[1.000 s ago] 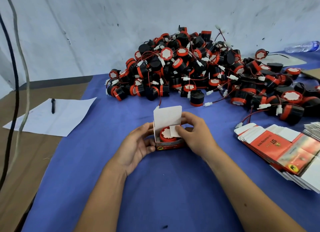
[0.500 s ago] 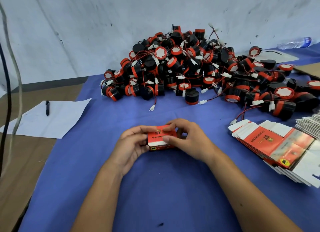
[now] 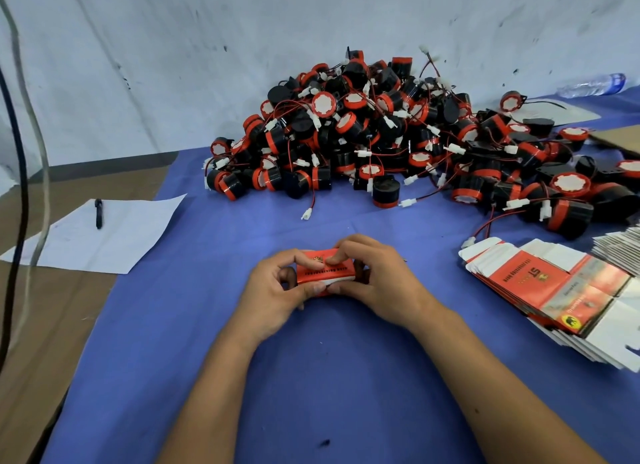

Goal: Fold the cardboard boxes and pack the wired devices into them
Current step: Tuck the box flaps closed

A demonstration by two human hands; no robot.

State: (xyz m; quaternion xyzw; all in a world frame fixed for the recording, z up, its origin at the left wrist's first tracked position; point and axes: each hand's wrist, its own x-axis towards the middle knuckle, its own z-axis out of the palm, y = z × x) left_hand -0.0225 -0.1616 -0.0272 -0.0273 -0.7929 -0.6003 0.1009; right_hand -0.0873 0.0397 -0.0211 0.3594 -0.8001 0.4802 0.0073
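Head view: I see left hand [image 3: 273, 290] and right hand [image 3: 377, 283] both gripping red box [image 3: 323, 271] low over blue cloth [image 3: 329, 377]. My worry: hard squeeze crushes box; untucked flap springs open.

Both forearms are bare to the frame's lower edge, no sleeve showing, and the left hand [image 3: 273, 287] and right hand [image 3: 384, 283] have short, unpainted nails and uncovered fingers.

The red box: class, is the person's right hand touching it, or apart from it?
Touching. The head view shows the right hand with fingers curled over the top of the red box and thumb at its lower edge.
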